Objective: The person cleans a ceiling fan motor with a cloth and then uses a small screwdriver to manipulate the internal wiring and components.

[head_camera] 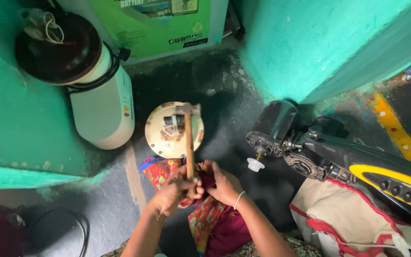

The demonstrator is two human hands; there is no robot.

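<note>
Largest in view: turquoise walls (24, 123) to left and upper right, dark grey floor (224, 95) between them. A green carton (158, 24) stands at the top against the wall.

Right side: black sewing machine (338, 162) with a yellow stripe, lying tilted, handwheel end toward centre. It rests on cream cloth with red trim (353, 219). A small white plastic cap (255, 165) sits just beside the machine's wheel end.

Left side: white cylindrical appliance (103, 104) with a dark round lid (58, 47), black cord wrapped around it.

Centre: round cream disc with a small motor part at its middle (167, 131), flat on the floor, just beyond the hands.

Hammer (189, 143): wooden handle roughly vertical in frame, metal head over the upper edge of the disc; handle crosses the disc face.

Both forearms enter from the bottom edge and converge at centre. Left hand (174, 190): fingers curled, closed around the lower handle of the hammer. Right hand (224, 185): fingers bent, pressed against the handle and the red patterned cloth (205, 209) bunched beneath; whether it fully grips the handle cannot be told. Thin white bangle (238, 200) on the right wrist.
</note>
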